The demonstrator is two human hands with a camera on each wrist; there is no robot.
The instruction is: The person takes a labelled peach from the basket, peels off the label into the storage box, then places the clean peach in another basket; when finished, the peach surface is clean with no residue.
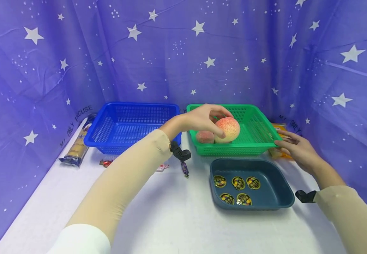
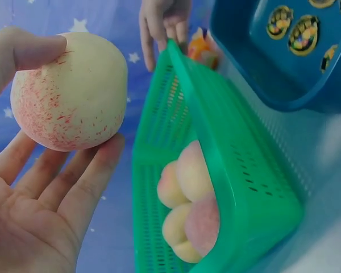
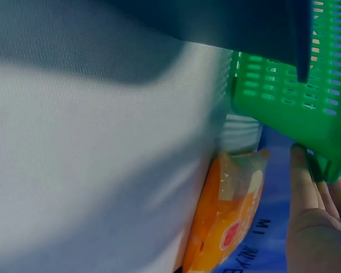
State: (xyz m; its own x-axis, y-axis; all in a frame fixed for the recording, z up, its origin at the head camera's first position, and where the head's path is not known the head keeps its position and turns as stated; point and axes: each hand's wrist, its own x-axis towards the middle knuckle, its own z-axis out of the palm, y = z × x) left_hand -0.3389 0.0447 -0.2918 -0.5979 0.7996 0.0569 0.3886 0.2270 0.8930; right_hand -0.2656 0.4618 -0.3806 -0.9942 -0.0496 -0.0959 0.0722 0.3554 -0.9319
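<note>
My left hand [image 1: 199,120] holds a large yellow-and-red peach [image 1: 230,129] over the left part of the green basket [image 1: 231,145]. In the left wrist view, thumb and fingers curve round the peach [image 2: 74,96], which is apart from the basket. Several more peaches [image 2: 193,173] lie together in that basket, one of them redder; the head view shows this red peach [image 1: 205,137] beside the held one. At the basket's front right corner, my right hand [image 1: 301,153] grips the rim, its fingers [image 3: 303,176] against the green plastic in the right wrist view.
A blue basket [image 1: 132,131] stands at left, with a long packet [image 1: 79,144] beyond it. Wrapped candies [image 1: 185,168] lie in front. The dark blue tub [image 1: 270,187] near me has several round stickers on its bottom. An orange packet [image 3: 224,210] lies right of the green basket.
</note>
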